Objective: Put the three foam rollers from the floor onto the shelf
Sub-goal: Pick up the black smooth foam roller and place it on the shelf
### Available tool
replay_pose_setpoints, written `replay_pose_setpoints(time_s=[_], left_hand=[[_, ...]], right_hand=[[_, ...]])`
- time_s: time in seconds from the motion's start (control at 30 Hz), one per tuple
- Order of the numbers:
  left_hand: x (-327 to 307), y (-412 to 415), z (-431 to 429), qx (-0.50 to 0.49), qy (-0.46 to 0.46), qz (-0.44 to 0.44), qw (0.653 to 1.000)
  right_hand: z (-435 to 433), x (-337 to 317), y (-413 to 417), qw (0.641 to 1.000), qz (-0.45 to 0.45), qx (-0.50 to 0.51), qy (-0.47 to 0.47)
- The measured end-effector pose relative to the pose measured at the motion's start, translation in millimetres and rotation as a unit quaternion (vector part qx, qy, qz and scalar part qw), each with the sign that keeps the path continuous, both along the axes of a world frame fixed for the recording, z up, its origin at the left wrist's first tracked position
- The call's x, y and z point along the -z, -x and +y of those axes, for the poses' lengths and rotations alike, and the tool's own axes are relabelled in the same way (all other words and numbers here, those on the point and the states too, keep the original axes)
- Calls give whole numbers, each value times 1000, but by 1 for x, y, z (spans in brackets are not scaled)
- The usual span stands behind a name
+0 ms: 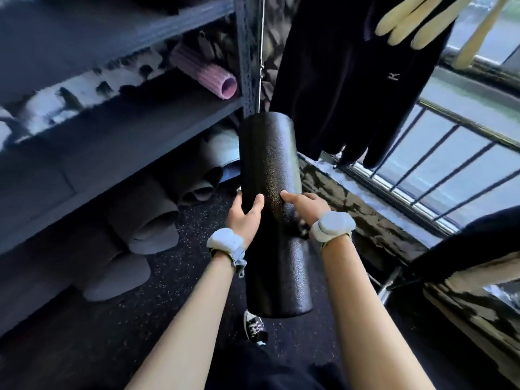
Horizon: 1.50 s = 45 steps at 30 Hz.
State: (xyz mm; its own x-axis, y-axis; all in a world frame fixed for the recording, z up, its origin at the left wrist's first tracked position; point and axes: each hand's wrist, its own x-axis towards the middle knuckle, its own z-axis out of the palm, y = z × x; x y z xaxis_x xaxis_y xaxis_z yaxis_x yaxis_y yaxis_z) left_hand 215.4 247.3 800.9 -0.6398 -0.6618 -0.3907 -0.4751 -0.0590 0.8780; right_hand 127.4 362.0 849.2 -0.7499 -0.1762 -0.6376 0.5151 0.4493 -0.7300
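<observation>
A long black foam roller (270,164) hangs in the air in front of me, its far end pointing up toward the shelf post. My left hand (244,218) grips its left side near the middle. My right hand (305,205) holds its right side at the same height, fingers laid on the surface. The dark grey shelf (135,142) stands to the left. A pink ridged foam roller (208,71) lies on its middle board at the right end.
Several rolled grey mats (152,220) lie under the lowest shelf board on the speckled black floor. Dark clothes (351,80) hang at the upper right before a railed window (450,164). A stone ledge (365,209) runs along the right. My shoe (254,327) is below the roller.
</observation>
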Motion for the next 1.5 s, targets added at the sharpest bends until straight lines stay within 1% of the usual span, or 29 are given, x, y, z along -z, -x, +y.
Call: replay_pose_setpoints(time_s=[0.23, 0.5, 0.6, 0.67, 0.73, 0.83, 1.0, 1.1, 1.23, 1.4, 1.5], left_hand=[[-7, 25, -81, -58, 10, -2, 998], [-1, 74, -156, -99, 1, -24, 995], [6, 101, -184, -109, -1, -28, 994], [12, 134, -215, -125, -6, -36, 992], [12, 149, -230, -132, -4, -41, 990], [19, 190, -264, -156, -11, -54, 986], [33, 236, -313, -175, -3, -80, 981], [38, 252, -336, -170, -13, -78, 982], [47, 278, -380, -178, -12, -96, 979], [69, 307, -438, -180, -3, -105, 978], [87, 319, -467, -147, -1, -105, 984]], right_hand=[[-93, -10, 41, 999, -4, -52, 8], [-179, 3, 103, 993, 13, -115, -12], [-211, 9, 136, 990, 6, -140, -25], [-246, 14, 174, 985, 0, -164, -44], [-267, 16, 189, 982, -6, -179, -52], [-310, 20, 234, 975, -23, -201, -86], [-368, 39, 281, 969, 2, -228, -95], [-394, 47, 299, 961, 3, -252, -112], [-441, 61, 325, 956, 13, -266, -120], [-504, 76, 356, 964, -7, -247, -94], [-533, 91, 370, 967, -5, -238, -94]])
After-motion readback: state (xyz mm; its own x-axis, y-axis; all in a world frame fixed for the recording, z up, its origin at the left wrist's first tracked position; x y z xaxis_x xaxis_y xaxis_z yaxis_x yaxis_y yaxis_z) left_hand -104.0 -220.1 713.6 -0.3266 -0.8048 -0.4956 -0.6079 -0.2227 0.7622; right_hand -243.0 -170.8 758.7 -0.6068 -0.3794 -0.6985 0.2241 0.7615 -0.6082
